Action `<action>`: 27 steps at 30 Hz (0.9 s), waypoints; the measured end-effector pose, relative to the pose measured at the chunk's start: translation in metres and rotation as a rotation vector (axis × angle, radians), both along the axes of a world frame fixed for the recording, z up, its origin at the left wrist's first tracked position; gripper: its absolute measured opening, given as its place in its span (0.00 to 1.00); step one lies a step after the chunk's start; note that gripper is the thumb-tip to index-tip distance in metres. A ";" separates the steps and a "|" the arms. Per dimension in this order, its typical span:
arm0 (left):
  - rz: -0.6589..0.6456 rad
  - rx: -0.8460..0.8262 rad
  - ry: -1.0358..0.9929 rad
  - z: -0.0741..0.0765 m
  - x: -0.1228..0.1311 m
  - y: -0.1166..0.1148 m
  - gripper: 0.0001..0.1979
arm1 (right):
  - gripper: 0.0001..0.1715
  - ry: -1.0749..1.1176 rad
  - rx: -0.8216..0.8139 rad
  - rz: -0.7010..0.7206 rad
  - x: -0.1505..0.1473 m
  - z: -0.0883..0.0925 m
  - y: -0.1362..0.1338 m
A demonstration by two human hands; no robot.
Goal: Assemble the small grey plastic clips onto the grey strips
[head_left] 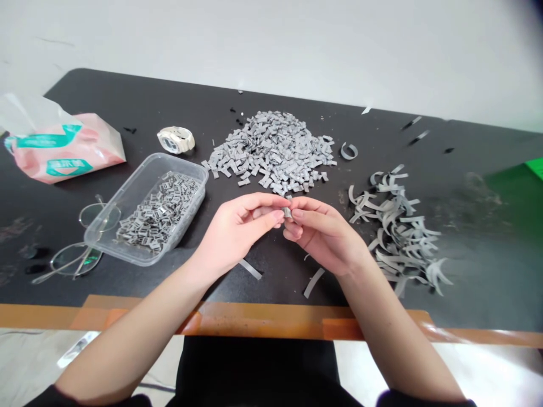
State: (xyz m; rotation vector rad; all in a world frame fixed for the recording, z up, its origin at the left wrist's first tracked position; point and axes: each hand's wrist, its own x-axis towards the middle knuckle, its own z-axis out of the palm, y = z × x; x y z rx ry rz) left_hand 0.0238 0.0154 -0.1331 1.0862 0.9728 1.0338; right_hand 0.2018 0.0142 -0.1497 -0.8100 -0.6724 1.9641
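Observation:
My left hand (232, 230) and my right hand (328, 230) meet over the near middle of the table. Thumbs and index fingers of both are pinched on a small silver-grey piece (287, 212), which they partly cover. Just beyond my fingertips rises a heap of small flat grey pieces (275, 150). Left of my left hand, a clear plastic tub (142, 260) holds many small metal buckles (159, 215). Curved grey strips (401, 232) lie in a loose pile to the right of my right hand. Two single grey strips (251, 269) rest on the table below my hands.
A pack of tissues (72, 150) and a white wristwatch (176, 139) are at the left. Eyeglasses (76, 259) lie against the tub. One curled strip (349, 151) sits right of the heap. Brown tape (263, 319) covers the table's front edge; a green object (535, 167) is far right.

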 end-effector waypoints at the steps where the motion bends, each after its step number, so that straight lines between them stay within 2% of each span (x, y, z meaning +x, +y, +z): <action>1: 0.004 0.004 0.012 0.001 0.000 0.000 0.07 | 0.04 -0.005 0.001 0.001 0.000 0.000 0.000; 10: 0.078 0.053 0.018 -0.006 0.002 0.000 0.05 | 0.05 -0.052 0.080 -0.028 -0.004 0.000 -0.003; 19: 0.007 0.055 0.168 -0.004 0.003 -0.001 0.09 | 0.06 -0.139 0.067 -0.127 -0.006 0.000 -0.004; 23: 0.013 0.194 0.335 -0.003 0.003 -0.002 0.06 | 0.08 -0.167 0.065 -0.095 -0.002 0.003 -0.002; 27: -0.062 0.456 0.558 -0.003 0.000 0.000 0.03 | 0.12 -0.287 0.112 -0.017 0.009 0.008 0.003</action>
